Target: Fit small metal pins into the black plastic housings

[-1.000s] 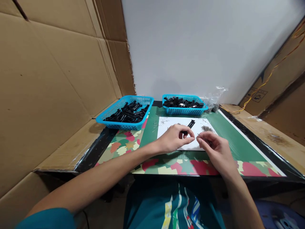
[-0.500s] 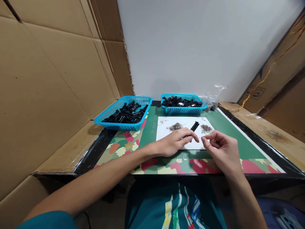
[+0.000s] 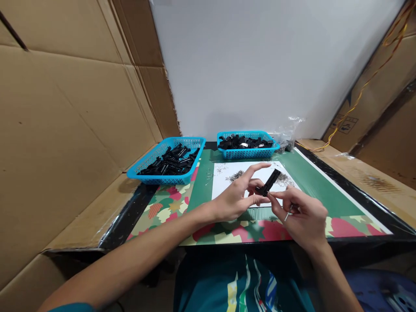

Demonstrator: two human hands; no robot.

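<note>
A slim black plastic part (image 3: 271, 180) is tilted up over the white sheet (image 3: 221, 173), its lower end gripped between the thumb and fingers of my left hand (image 3: 238, 195); the index finger is stretched out. My right hand (image 3: 300, 212) pinches at that lower end with thumb and index finger; anything between those fingertips is too small to make out. A thin light-coloured piece (image 3: 287, 215) shows by its curled fingers. On the sheet, behind the hands, lie a pile of small metal pieces (image 3: 236, 175) and a second pile (image 3: 284, 179), partly hidden.
A blue basket (image 3: 162, 178) of long black parts stands at the left, another blue basket (image 3: 248, 153) of black parts at the back. Beside that one is a clear plastic bag (image 3: 287, 134). Cardboard walls (image 3: 65, 108) flank the green mat (image 3: 325, 190).
My left hand has lifted and turned the black part off the sheet, its index finger now raised. My right hand has come to the part's lower end. The view has shifted slightly.
</note>
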